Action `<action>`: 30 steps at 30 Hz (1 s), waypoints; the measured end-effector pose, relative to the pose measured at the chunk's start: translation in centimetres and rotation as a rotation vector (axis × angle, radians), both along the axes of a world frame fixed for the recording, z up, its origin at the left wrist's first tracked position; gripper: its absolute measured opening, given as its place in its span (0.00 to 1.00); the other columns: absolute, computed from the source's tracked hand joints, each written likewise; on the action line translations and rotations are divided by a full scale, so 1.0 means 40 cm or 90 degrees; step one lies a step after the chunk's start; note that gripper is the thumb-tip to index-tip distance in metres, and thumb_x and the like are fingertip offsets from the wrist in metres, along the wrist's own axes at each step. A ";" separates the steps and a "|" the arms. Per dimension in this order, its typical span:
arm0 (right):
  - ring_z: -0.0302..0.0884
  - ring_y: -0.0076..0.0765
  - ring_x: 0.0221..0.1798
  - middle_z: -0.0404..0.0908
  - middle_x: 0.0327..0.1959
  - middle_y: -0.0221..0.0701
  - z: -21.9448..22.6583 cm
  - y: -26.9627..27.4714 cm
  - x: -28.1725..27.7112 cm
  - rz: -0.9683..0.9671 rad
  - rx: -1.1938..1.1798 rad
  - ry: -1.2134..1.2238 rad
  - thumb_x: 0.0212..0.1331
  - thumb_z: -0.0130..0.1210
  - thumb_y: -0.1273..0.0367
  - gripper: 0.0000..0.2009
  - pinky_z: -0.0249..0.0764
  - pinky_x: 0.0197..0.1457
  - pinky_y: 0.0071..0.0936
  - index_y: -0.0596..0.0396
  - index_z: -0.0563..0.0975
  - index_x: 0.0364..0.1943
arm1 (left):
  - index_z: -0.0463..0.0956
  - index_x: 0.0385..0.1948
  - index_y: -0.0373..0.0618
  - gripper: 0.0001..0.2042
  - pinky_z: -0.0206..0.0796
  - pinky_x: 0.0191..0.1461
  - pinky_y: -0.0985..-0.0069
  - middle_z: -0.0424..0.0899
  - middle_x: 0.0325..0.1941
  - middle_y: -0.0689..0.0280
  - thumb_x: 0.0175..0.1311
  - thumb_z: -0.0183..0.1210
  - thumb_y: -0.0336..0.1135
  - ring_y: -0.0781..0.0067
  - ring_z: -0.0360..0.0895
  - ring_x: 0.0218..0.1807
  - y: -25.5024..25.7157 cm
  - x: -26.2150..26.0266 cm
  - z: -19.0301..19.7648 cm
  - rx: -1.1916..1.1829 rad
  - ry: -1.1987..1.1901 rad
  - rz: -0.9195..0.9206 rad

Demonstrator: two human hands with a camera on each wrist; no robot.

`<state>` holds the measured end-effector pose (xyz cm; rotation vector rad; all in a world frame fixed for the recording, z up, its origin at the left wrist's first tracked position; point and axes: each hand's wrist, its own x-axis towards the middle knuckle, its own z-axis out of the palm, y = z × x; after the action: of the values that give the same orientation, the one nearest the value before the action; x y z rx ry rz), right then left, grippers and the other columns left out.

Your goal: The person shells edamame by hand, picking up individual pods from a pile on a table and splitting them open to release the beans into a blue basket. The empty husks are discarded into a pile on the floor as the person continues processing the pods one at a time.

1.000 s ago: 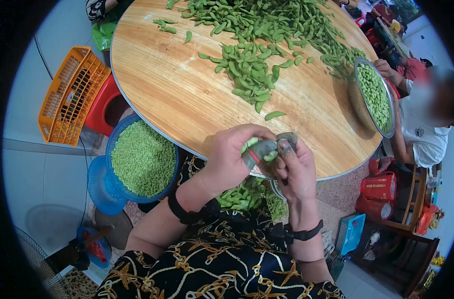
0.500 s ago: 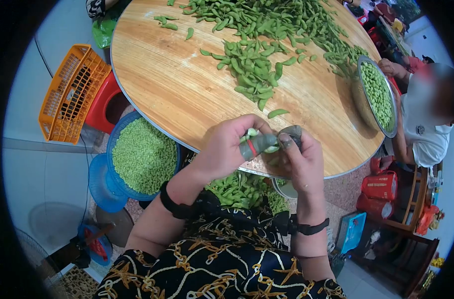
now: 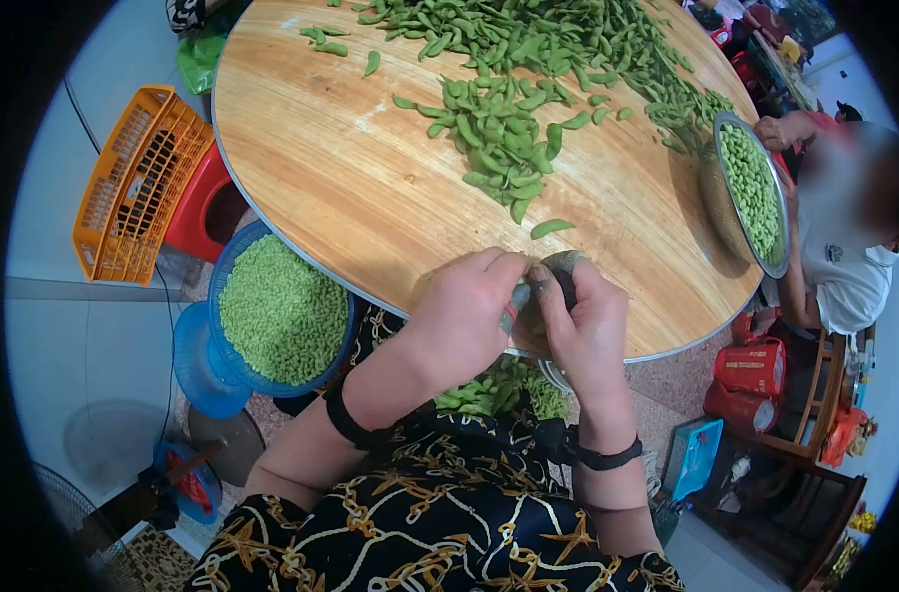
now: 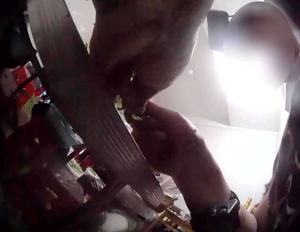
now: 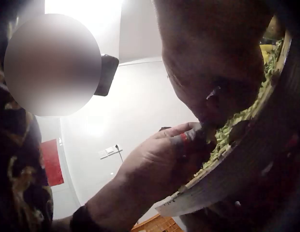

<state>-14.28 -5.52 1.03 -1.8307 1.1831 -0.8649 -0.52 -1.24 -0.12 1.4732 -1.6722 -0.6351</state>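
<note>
At the near edge of the wooden table (image 3: 370,197), my left hand (image 3: 454,321) and right hand (image 3: 592,321) meet with fingers curled and thumbs close together. A small green bit of an edamame pod (image 4: 136,117) shows between them in the left wrist view; the fingers hide the rest. A grey-green finger cover with a red band (image 3: 513,308) is on my left hand. On a right finger sits a dark cover (image 3: 564,264). One loose pod (image 3: 552,228) lies just beyond the hands, near a small pile of pods (image 3: 499,148).
A big heap of pods (image 3: 558,39) covers the far table. At left stands a blue basket (image 3: 219,296) of shelled beans, beside an orange crate (image 3: 104,187) and red stool (image 3: 188,222). More pods (image 3: 484,390) lie below the edge. A person (image 3: 834,237) sits right, near a metal bowl (image 3: 718,187).
My left hand has turned over and closed in on the right hand, so the green pods seen in its grip earlier are now covered. Right fingers have shifted slightly.
</note>
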 end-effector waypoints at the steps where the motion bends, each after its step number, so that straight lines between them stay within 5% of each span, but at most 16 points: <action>1: 0.69 0.27 0.17 0.74 0.16 0.39 -0.007 -0.004 0.002 -0.005 -0.041 0.018 0.53 0.55 0.74 0.05 0.67 0.23 0.25 0.62 0.74 0.25 | 0.71 0.35 0.37 0.12 0.68 0.40 0.64 0.76 0.34 0.52 0.46 0.56 0.20 0.49 0.75 0.38 0.001 -0.003 0.000 0.000 -0.009 0.011; 5: 0.69 0.26 0.18 0.73 0.16 0.38 -0.022 -0.018 0.007 0.005 -0.034 -0.015 0.54 0.54 0.73 0.05 0.67 0.24 0.23 0.62 0.74 0.26 | 0.71 0.37 0.37 0.13 0.67 0.41 0.63 0.75 0.34 0.50 0.45 0.53 0.19 0.46 0.73 0.38 -0.008 -0.004 0.002 -0.005 -0.009 0.031; 6: 0.69 0.25 0.18 0.71 0.15 0.36 -0.024 -0.021 0.002 0.013 0.026 -0.064 0.54 0.54 0.73 0.06 0.66 0.24 0.23 0.62 0.74 0.26 | 0.71 0.36 0.38 0.11 0.68 0.36 0.69 0.76 0.31 0.55 0.50 0.52 0.19 0.57 0.75 0.33 -0.012 0.000 -0.006 -0.055 0.053 0.025; 7: 0.68 0.23 0.18 0.70 0.14 0.35 -0.006 -0.030 0.005 0.023 0.087 -0.115 0.55 0.54 0.72 0.06 0.65 0.23 0.22 0.62 0.74 0.25 | 0.71 0.36 0.38 0.11 0.68 0.36 0.69 0.76 0.31 0.55 0.50 0.52 0.19 0.57 0.75 0.33 -0.017 0.014 0.003 -0.071 0.056 0.014; 8: 0.67 0.19 0.18 0.67 0.12 0.31 0.041 -0.035 -0.015 0.054 0.326 -0.208 0.56 0.54 0.68 0.10 0.64 0.23 0.23 0.61 0.73 0.23 | 0.71 0.36 0.39 0.09 0.66 0.34 0.75 0.75 0.30 0.60 0.53 0.51 0.20 0.66 0.74 0.31 -0.018 0.035 0.016 0.083 0.223 0.021; 9: 0.67 0.19 0.18 0.67 0.12 0.31 0.050 -0.054 -0.045 0.048 0.315 -0.209 0.56 0.54 0.68 0.10 0.64 0.23 0.23 0.61 0.73 0.23 | 0.71 0.36 0.40 0.07 0.65 0.32 0.81 0.74 0.28 0.64 0.56 0.51 0.22 0.76 0.72 0.28 -0.019 0.051 0.023 0.244 0.386 0.027; 10: 0.68 0.22 0.17 0.68 0.12 0.31 0.055 -0.077 -0.076 0.230 0.252 -0.073 0.56 0.55 0.65 0.12 0.65 0.22 0.25 0.60 0.72 0.23 | 0.71 0.36 0.40 0.07 0.65 0.32 0.81 0.74 0.28 0.64 0.56 0.51 0.22 0.76 0.72 0.28 -0.021 0.063 0.016 0.237 0.384 0.019; 11: 0.68 0.26 0.16 0.69 0.11 0.32 0.059 -0.092 -0.091 0.406 0.186 0.066 0.55 0.56 0.62 0.14 0.65 0.22 0.27 0.60 0.72 0.23 | 0.71 0.37 0.40 0.07 0.62 0.29 0.85 0.74 0.28 0.68 0.58 0.50 0.22 0.82 0.70 0.26 -0.022 0.073 0.003 0.208 0.536 0.043; 12: 0.72 0.38 0.16 0.73 0.12 0.37 0.093 -0.090 -0.059 0.284 0.051 0.236 0.54 0.56 0.58 0.17 0.69 0.23 0.31 0.59 0.72 0.23 | 0.72 0.37 0.41 0.07 0.59 0.27 0.89 0.74 0.27 0.73 0.60 0.48 0.23 0.88 0.67 0.25 -0.024 0.076 -0.005 0.179 0.688 0.067; 13: 0.72 0.38 0.16 0.73 0.12 0.37 0.087 -0.096 -0.034 0.278 0.048 0.233 0.54 0.56 0.58 0.17 0.69 0.23 0.31 0.59 0.72 0.23 | 0.72 0.37 0.41 0.07 0.59 0.27 0.89 0.74 0.27 0.73 0.60 0.48 0.23 0.88 0.67 0.25 -0.024 0.068 -0.007 0.179 0.684 0.061; 15: 0.75 0.45 0.19 0.75 0.14 0.41 0.062 -0.111 0.007 -0.035 -0.206 0.486 0.53 0.55 0.56 0.18 0.72 0.24 0.34 0.60 0.72 0.23 | 0.72 0.36 0.42 0.05 0.57 0.26 0.91 0.74 0.27 0.72 0.62 0.48 0.26 0.89 0.66 0.25 -0.024 0.044 -0.004 0.169 0.710 0.049; 21: 0.76 0.50 0.22 0.76 0.17 0.43 0.009 -0.092 0.049 -0.039 -0.205 0.558 0.49 0.56 0.63 0.13 0.73 0.27 0.39 0.58 0.69 0.22 | 0.69 0.41 0.42 0.08 0.54 0.26 0.93 0.72 0.31 0.69 0.60 0.49 0.26 0.87 0.66 0.27 -0.018 0.037 0.009 0.220 0.667 0.037; 24: 0.74 0.49 0.19 0.74 0.16 0.44 0.016 -0.086 0.008 -0.030 -0.225 0.288 0.46 0.57 0.67 0.10 0.71 0.24 0.39 0.60 0.71 0.24 | 0.69 0.46 0.41 0.12 0.53 0.25 0.93 0.72 0.31 0.70 0.61 0.49 0.26 0.88 0.65 0.27 -0.015 0.021 0.040 0.254 0.726 0.062; 27: 0.68 0.24 0.17 0.73 0.16 0.26 0.028 -0.054 -0.030 0.110 0.207 -0.167 0.53 0.56 0.67 0.09 0.63 0.21 0.22 0.58 0.71 0.25 | 0.68 0.50 0.38 0.14 0.52 0.24 0.94 0.73 0.32 0.70 0.62 0.50 0.28 0.88 0.65 0.27 -0.012 0.019 0.029 0.274 0.808 0.037; 28: 0.60 0.13 0.19 0.68 0.19 0.20 0.065 -0.036 -0.041 0.139 0.394 -0.178 0.59 0.51 0.66 0.09 0.56 0.21 0.14 0.56 0.71 0.27 | 0.69 0.48 0.38 0.14 0.55 0.27 0.92 0.73 0.35 0.69 0.60 0.49 0.24 0.87 0.66 0.29 -0.014 0.022 0.037 0.313 0.848 -0.024; 30: 0.58 0.13 0.19 0.67 0.18 0.20 0.069 -0.016 -0.050 0.180 0.439 -0.223 0.61 0.49 0.67 0.08 0.54 0.21 0.14 0.56 0.71 0.29 | 0.72 0.43 0.40 0.10 0.59 0.29 0.90 0.76 0.36 0.69 0.59 0.52 0.25 0.88 0.69 0.30 -0.013 0.025 0.018 0.301 0.925 -0.153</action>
<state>-16.29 -6.16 3.78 -1.1826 0.8282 -0.4966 0.46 -1.78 0.59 0.6247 -0.5165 -1.7530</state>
